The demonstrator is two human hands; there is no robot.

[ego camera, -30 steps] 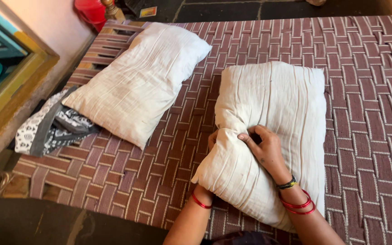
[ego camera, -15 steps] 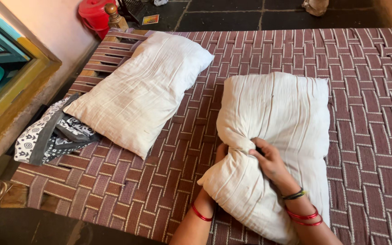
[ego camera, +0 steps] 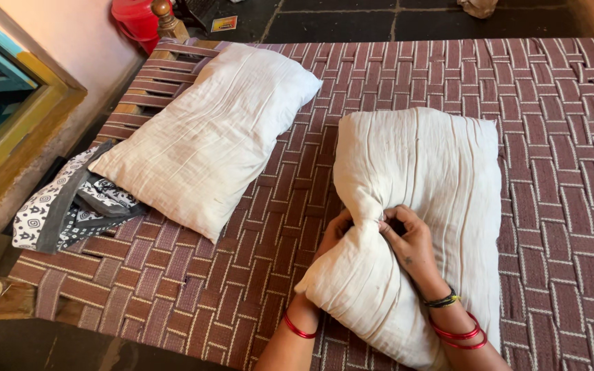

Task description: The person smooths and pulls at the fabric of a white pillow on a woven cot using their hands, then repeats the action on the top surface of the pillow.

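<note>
A cream pillow (ego camera: 424,172) lies on the woven maroon cot (ego camera: 558,124) in front of me. Both hands pinch its left edge into a bunched waist. My right hand (ego camera: 410,244) presses down on top of the pillow, fingers curled into the fabric. My left hand (ego camera: 333,232) grips the same fold from the side, mostly hidden under the pillow, with a red bangle at the wrist. A second cream pillow (ego camera: 211,127) rests apart at the upper left of the cot.
A folded black-and-white patterned cloth (ego camera: 63,206) lies at the cot's left edge beside the second pillow. A red container (ego camera: 132,17) and a wooden bedpost (ego camera: 163,14) stand at the top left. A yellow door frame (ego camera: 29,130) runs along the left.
My hands have squeezed the pillow's left edge tighter, and my left hand's fingers now show beside the fold. The view shifted slightly.
</note>
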